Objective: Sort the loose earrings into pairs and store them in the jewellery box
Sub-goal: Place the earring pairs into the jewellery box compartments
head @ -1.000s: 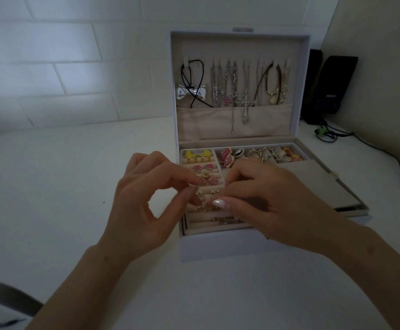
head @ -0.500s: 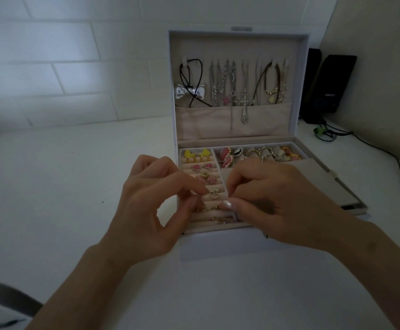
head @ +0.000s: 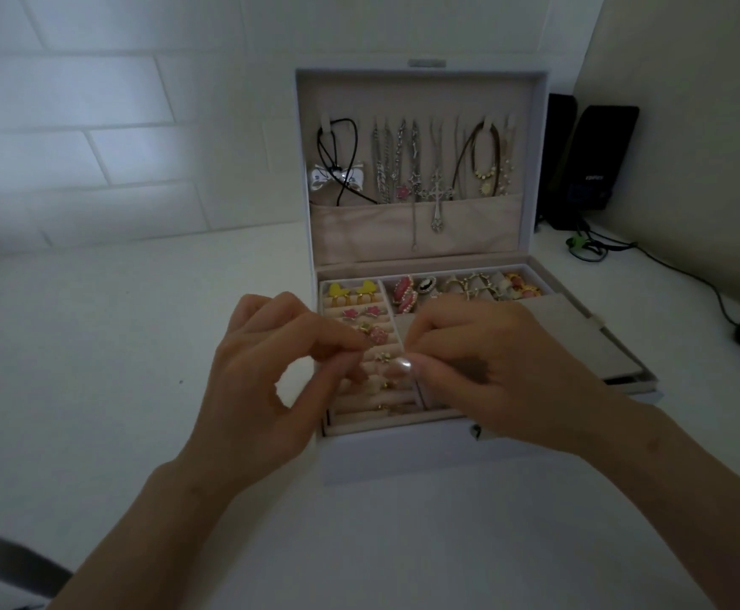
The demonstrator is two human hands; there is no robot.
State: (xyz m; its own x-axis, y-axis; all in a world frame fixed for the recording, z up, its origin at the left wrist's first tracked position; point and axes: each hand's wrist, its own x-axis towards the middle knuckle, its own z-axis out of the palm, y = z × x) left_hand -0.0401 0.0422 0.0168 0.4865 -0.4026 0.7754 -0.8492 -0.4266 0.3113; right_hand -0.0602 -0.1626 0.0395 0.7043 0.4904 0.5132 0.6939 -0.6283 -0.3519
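Dimly lit, the scene showed a white jewellery box (head: 403, 460) standing open right of centre on a pale table (head: 95, 345), its lid upright with necklaces (head: 412, 169) hanging inside. Down the left side of the box's tray ran a column of padded rolls, where earrings sat in pairs: a yellow pair (head: 353, 289) at the top and a pink flower pair (head: 361, 312) just below. A small gold stud (head: 383, 357) sat lower down.

Both hands met over that column, mid-frame. The left hand (head: 267, 389) had thumb and forefinger drawn into a narrow pinch, and the right hand (head: 491, 367) did likewise, the two sets of fingertips almost touching just beside the gold stud. Whether either pinch actually held an earring could not be told; anything there was too small and hidden.

The likely risk was loss of a tiny piece. In such a fine grip and poor light it could slip, fall between the rolls or onto the table, and be hard to find. The curled fingers, hovering close over the seated pairs, might also knock one loose.
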